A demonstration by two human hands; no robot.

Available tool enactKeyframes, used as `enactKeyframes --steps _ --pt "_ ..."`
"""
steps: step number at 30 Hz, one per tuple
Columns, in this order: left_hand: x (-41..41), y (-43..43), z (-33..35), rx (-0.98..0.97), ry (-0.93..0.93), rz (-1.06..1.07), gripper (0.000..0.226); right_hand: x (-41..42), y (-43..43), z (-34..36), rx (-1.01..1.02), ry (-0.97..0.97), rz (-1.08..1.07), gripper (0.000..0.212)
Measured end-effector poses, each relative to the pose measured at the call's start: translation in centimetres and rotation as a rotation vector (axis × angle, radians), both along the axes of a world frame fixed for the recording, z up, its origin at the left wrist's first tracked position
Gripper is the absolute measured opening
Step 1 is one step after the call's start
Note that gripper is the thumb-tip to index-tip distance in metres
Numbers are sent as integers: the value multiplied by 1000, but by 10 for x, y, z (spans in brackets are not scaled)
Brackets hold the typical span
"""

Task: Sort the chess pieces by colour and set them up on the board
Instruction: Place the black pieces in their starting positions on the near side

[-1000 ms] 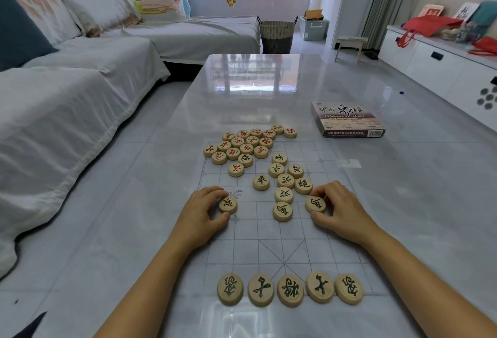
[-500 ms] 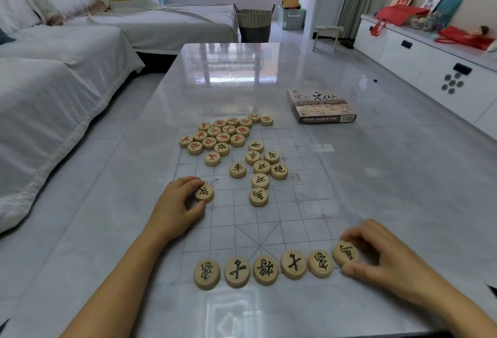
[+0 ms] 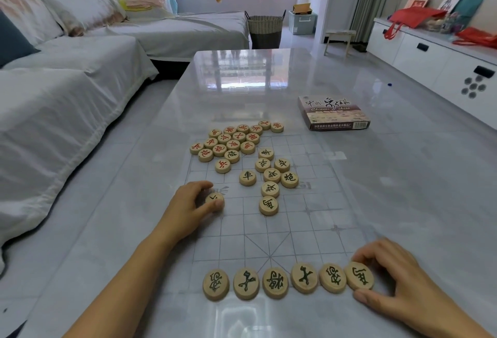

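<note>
1. The right hand (image 3: 395, 281) is pinching a black-lettered piece (image 3: 359, 275) between thumb and fingertips, seating it at the right end of the near row on the transparent grid board (image 3: 317, 219). It appears to be touching the neighbouring piece.
2. The left hand (image 3: 188, 204) is curling around another black-lettered piece (image 3: 214, 199) at the board's left edge, about mid-board; index finger over its far side, thumb on the near rim. Whether the piece is lifted or resting flat cannot be told.
3. Judged step: filling the near back rank. To do it well, each disc should be centring on a line crossing rather than inside a square. The near row is sitting crowded, edges touching, so spacing out along the rank looks advisable before more pieces are being added.
4. Count, near row: six black-lettered discs, including the one under the right hand.
5. Count, loose black pieces (image 3: 270, 175) at mid-board: eight, plus one lying among the red cluster, plus the left-hand piece. Black total visible: sixteen.
6. Count, red-lettered pieces (image 3: 232, 138): sixteen as best read, clustering at the far left corner of the board, partly off the grid, one straying nearer.
7. One Chinese chess box (image 3: 333, 113) is lying on the glossy table (image 3: 403, 190), far right of the board.
</note>
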State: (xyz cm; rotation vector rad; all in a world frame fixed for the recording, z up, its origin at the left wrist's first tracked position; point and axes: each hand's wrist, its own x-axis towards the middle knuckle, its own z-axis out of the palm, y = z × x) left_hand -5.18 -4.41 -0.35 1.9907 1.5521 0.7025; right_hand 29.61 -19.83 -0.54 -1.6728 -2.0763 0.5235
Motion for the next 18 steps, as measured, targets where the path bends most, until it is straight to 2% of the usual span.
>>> enactKeyframes --steps 5,9,14,18 --pt "35 14 10 98 135 30 44 -1 1 1 2 -8 -9 44" --pt "54 25 -1 95 278 77 53 -1 1 1 7 -15 -15 44" --pt "54 39 -6 202 228 149 57 -1 2 5 -1 8 -10 49" --pt "55 54 -7 145 232 182 72 1 2 3 13 -5 -7 45"
